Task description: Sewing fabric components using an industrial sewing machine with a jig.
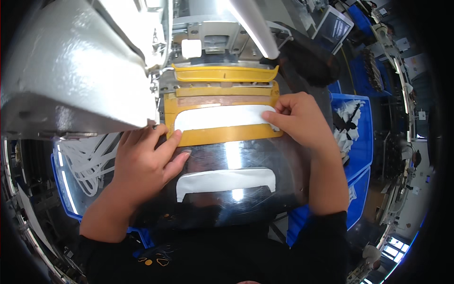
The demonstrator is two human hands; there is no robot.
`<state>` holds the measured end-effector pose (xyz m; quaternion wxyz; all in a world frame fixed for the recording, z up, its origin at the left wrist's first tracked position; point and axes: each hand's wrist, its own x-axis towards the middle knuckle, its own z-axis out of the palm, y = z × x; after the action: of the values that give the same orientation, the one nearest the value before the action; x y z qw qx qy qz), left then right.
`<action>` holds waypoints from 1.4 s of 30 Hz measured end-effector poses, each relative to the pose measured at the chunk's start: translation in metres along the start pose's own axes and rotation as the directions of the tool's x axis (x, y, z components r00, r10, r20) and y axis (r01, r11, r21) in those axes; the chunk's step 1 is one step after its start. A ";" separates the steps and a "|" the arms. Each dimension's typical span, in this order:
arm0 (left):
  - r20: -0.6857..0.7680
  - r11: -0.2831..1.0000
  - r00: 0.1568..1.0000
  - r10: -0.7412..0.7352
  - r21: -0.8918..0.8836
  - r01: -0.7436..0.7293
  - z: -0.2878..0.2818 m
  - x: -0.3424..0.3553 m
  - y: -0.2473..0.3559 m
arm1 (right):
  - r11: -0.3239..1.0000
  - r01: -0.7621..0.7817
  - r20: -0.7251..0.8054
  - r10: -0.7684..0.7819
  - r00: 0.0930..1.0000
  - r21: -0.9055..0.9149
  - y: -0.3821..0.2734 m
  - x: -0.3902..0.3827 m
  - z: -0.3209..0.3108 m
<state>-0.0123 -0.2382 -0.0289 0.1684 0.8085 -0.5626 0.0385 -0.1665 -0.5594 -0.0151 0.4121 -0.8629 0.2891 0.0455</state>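
A curved white fabric piece lies on a yellow template plate in the machine's work area. My right hand has its thumb on the piece's right end and its fingers curled at the edge, pinching it. At the other end, my left hand rests with fingers apart, its index fingertip at the piece's lower left corner; some fingertips are hidden by the machine head. Closer to me, a second white piece, shaped like a shallow arch with two short legs, lies flat on the shiny dark table.
The white sewing machine head overhangs the left side. Behind the plate stands a yellow clamp bar. Blue bins with white and black scraps are at the right; white strips lie at the left. A screen stands far right.
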 end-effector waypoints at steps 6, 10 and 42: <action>0.023 0.997 0.997 0.078 0.021 -0.078 0.000 0.001 -0.004 | 0.991 0.001 -0.012 -0.002 1.000 -0.133 -0.006 0.004 0.001; 0.039 0.990 0.991 0.127 0.056 -0.129 0.001 0.003 -0.005 | 0.986 -0.051 -0.019 0.049 0.999 -0.161 -0.009 0.003 -0.002; 0.118 0.998 0.991 0.062 0.022 -0.065 -0.002 0.005 0.000 | 0.694 0.516 0.232 -0.466 0.854 -0.503 -0.006 -0.025 -0.024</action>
<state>-0.0105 -0.2421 -0.0261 0.1234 0.7932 -0.5964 0.0035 -0.1878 -0.5630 0.0128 0.1566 -0.9863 0.0045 0.0519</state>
